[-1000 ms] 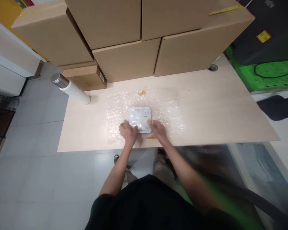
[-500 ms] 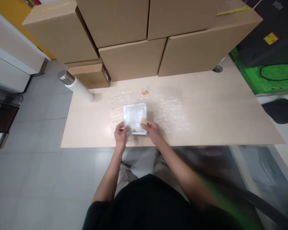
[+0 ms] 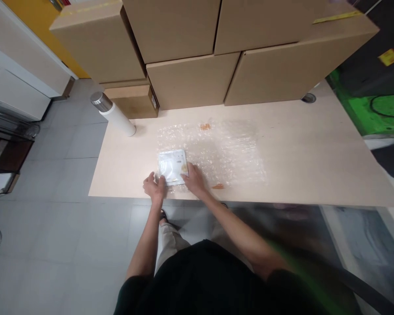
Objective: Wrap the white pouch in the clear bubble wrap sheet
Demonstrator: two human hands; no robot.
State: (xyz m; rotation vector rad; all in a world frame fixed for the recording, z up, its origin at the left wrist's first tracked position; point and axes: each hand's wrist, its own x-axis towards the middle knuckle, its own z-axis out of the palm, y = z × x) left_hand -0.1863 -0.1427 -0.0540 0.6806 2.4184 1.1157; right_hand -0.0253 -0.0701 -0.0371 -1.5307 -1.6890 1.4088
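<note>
— Hands first: where are they?
— Left hand [image 3: 153,188] and right hand [image 3: 194,179] sit at the near edge of the worktop [image 3: 315,157], fingers clamped on the near corners of a flat white pouch [image 3: 172,166].
— And the pouch?
— Lying on the left part of a bubble wrap sheet [image 3: 226,153].
— Beyond that?
— White flask [image 3: 113,113] at the far left corner, then stacked cardboard boxes [image 3: 190,78] along the back.
</note>
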